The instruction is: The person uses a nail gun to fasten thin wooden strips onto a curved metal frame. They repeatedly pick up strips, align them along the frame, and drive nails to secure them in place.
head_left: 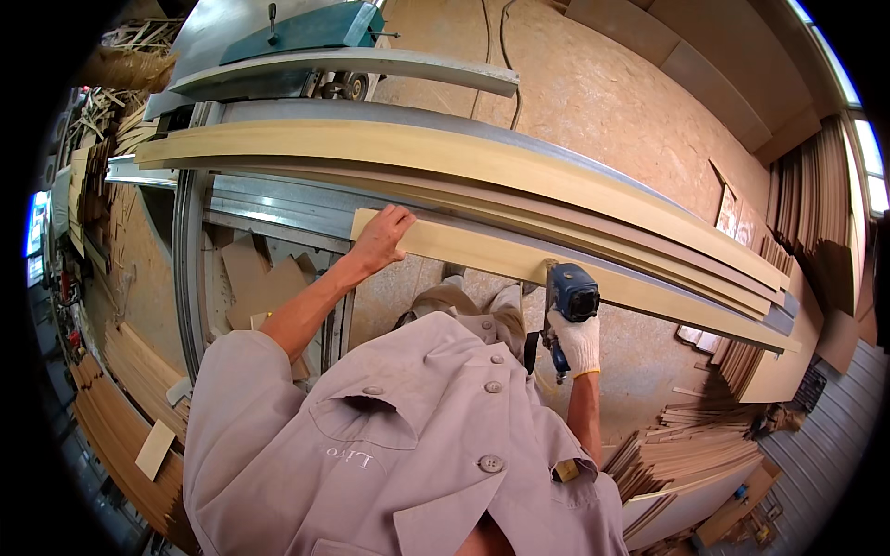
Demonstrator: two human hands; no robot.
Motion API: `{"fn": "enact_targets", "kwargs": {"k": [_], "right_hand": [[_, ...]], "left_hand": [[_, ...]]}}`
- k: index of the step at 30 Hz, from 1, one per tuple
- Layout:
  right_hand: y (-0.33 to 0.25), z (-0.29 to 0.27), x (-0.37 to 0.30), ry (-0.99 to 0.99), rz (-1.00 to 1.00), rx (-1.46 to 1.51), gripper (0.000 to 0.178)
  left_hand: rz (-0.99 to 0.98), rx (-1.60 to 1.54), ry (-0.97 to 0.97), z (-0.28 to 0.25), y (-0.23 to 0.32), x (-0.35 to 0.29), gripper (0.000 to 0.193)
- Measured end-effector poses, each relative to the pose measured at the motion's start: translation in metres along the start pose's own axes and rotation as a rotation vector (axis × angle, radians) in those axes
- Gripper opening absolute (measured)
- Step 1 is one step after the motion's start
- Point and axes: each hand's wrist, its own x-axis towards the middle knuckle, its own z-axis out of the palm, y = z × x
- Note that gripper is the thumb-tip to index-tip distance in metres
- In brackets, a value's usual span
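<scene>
A narrow pale wooden board (473, 250) lies lengthwise along the near side of a metal machine table. My bare left hand (382, 239) grips its left end, with the fingers curled over the top. In a white knit glove, my right hand (577, 341) is closed around the handle of a blue and black handheld power tool (575, 295). The tool's front end meets the near edge of the board; the exact contact point is hidden. Behind this board, a stack of long pale boards (445, 153) rests on the table.
A grey metal fence (417, 67) and a teal machine part (297, 32) stand at the far left. Wood strips lie stacked at the lower left (120, 445) and lower right (695, 454). Dark cables (502, 56) run over the dusty floor (593, 102).
</scene>
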Motion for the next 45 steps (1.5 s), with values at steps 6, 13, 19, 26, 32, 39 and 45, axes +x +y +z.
{"fn": "enact_targets", "kwargs": {"k": [6,13,19,26,32,39,45], "right_hand": [[-0.004,-0.007,-0.001,0.052,-0.081,-0.008,0.014],[0.000,-0.041,-0.002,0.056,0.071,0.011,0.018],[0.011,-0.065,0.005,0.117,0.018,-0.072,0.019],[0.036,-0.107,0.014,0.154,-0.012,-0.122,0.020],[0.051,-0.147,0.020,0.137,0.053,-0.059,0.019],[0.076,-0.193,0.024,0.206,0.041,0.159,0.011],[0.095,-0.209,0.025,0.264,0.003,0.175,0.009]], "left_hand": [[0.002,-0.010,-0.003,-0.001,0.001,0.000,0.066],[-0.018,-0.012,-0.026,-0.002,0.003,0.000,0.066],[-0.069,0.019,-0.053,-0.004,0.007,0.001,0.067],[-0.059,0.072,-0.067,-0.005,0.006,0.002,0.069],[-0.087,0.123,-0.073,-0.004,0.012,0.003,0.067],[-0.105,0.132,-0.082,-0.003,0.009,-0.003,0.069],[-0.054,0.112,-0.081,-0.004,0.002,-0.007,0.073]]}}
